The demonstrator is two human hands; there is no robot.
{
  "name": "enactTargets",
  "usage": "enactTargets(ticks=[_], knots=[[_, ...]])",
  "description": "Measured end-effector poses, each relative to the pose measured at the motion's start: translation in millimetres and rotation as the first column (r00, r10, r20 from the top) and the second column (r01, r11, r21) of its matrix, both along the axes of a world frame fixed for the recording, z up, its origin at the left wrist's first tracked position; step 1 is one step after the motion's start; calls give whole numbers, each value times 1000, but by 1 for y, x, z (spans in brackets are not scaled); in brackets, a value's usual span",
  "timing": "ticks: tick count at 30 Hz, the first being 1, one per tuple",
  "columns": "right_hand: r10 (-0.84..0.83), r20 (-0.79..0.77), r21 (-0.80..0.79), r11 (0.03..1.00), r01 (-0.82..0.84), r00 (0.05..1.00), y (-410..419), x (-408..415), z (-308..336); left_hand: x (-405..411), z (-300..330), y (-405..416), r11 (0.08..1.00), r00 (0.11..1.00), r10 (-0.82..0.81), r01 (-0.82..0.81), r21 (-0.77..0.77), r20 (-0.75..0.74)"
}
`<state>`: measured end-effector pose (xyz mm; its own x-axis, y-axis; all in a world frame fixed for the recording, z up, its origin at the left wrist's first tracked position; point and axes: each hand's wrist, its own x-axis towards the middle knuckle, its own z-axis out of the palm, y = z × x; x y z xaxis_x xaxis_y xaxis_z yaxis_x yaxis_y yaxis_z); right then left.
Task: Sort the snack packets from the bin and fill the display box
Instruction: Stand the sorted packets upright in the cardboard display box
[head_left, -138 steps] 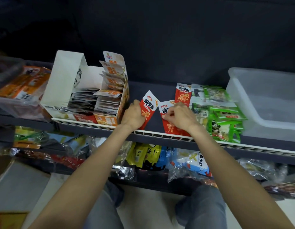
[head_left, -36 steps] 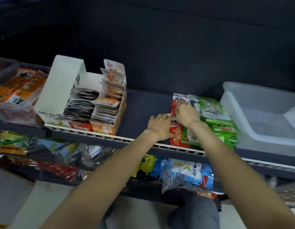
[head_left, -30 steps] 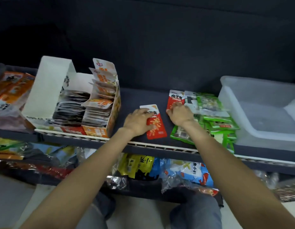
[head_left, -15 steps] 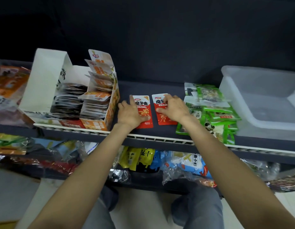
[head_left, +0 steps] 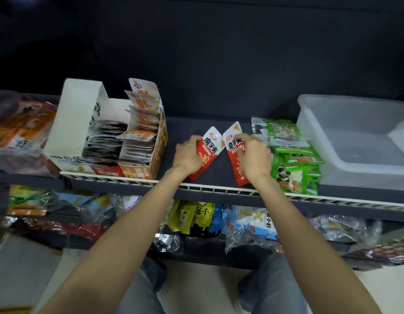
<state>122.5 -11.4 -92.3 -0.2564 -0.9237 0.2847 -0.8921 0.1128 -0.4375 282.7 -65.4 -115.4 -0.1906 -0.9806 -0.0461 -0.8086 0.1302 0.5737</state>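
Observation:
Two red-and-white snack packets are lifted off the dark shelf (head_left: 178,130), their tops leaning toward each other. My left hand (head_left: 188,155) grips the left red packet (head_left: 208,150). My right hand (head_left: 253,156) pinches the right red packet (head_left: 234,146). Left of my hands stands the open cardboard display box (head_left: 78,116), holding a row of dark packets (head_left: 104,141) and a row of orange packets (head_left: 141,134). A pile of green packets (head_left: 294,157) lies just right of my right hand. The clear plastic bin (head_left: 355,123) sits at the far right.
A white wire rail (head_left: 219,189) runs along the shelf's front edge. Orange packets in a clear bin (head_left: 19,125) sit at the far left. The lower shelf holds yellow, blue and clear bags (head_left: 196,218). My knees (head_left: 273,286) are below.
Both red packets lay flat on the shelf under my hands half a second ago. Now each hand has picked one up and tilted it upright.

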Motion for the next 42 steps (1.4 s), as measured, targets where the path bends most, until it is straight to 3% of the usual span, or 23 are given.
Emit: enactTargets(ticks=[3,7,10,12,14,18,22,26,31,34,35,37,39,40,42], knots=[[-44,235,-108,992,71,971,15,-5,13,-9,5,6,998,989,53,-55,-16,-140],[-33,552,-126,984,122,833,29,-15,34,-9,26,25,998,957,-20,2,-62,-290],[36,703,-126,989,75,710,36,-15,47,13,56,56,992,853,-78,17,-121,-516],[103,782,-151,988,28,615,42,-6,59,38,84,75,981,799,-113,-3,-192,-591],[171,787,-198,980,-20,592,45,6,72,70,109,88,956,785,-144,-48,-291,-602],[284,694,-308,948,-84,662,34,38,94,140,146,83,863,808,-84,-234,-447,-584],[304,633,-367,928,-70,712,18,65,113,194,160,50,836,791,-50,-301,-459,-610],[353,690,-402,913,-70,632,7,89,129,215,151,5,893,782,3,-283,-351,-623],[367,735,-420,907,-43,570,-1,104,137,219,135,-32,945,822,65,-233,-229,-566],[383,775,-436,900,-12,503,-5,109,142,222,122,-45,971,891,77,-169,-169,-447],[397,785,-452,892,3,475,-7,112,143,223,119,-48,977,926,73,-142,-162,-370],[420,797,-487,872,50,434,-12,118,146,226,112,-51,981,996,49,-61,-186,-68],[436,804,-511,855,94,404,-19,127,145,228,105,-52,960,974,5,59,-274,228],[443,803,-517,850,96,399,-23,133,145,229,103,-50,939,966,-13,100,-329,257],[452,771,-526,849,48,450,-37,146,143,230,104,-42,888,991,-68,111,-447,111]])
